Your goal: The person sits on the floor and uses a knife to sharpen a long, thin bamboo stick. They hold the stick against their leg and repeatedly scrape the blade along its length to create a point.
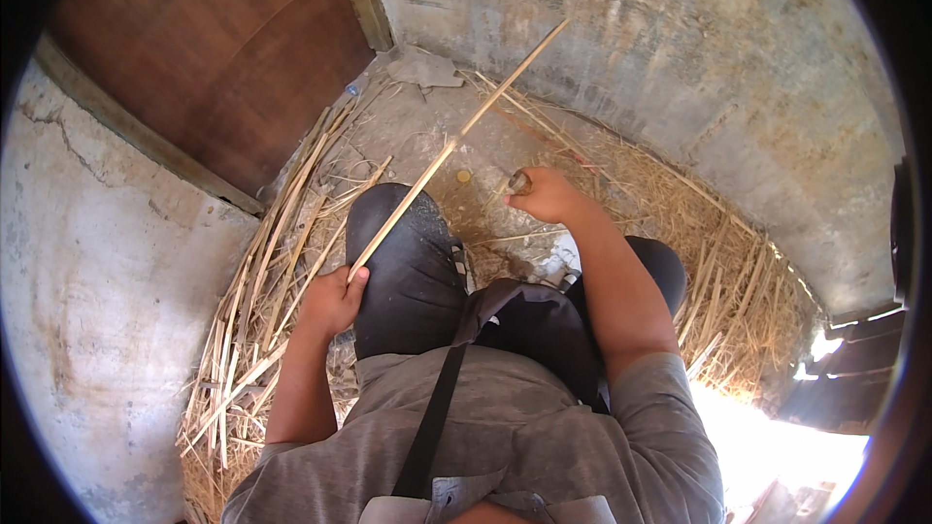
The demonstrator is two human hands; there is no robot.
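Observation:
My left hand (pixel 334 301) is closed round the lower end of a long, pale bamboo strip (pixel 453 144), beside my left knee. From there the strip slants up and away to the right, crossing over the knee, with its far tip high near the back wall. My right hand (pixel 547 196) is closed above the ground between my knees, apart from the strip. A short thing with a rounded, brown-grey end (pixel 520 181) pokes out of its fingers; the rest is hidden in the fist, so its kind is unclear.
Long split strips (pixel 250 306) lie piled along the left wall. Shavings and more strips (pixel 723 262) heap up at the right against the curving, stained wall (pixel 680 49). A brown door panel (pixel 223 49) stands at the far left. A small yellowish disc (pixel 463 176) lies on the ground ahead.

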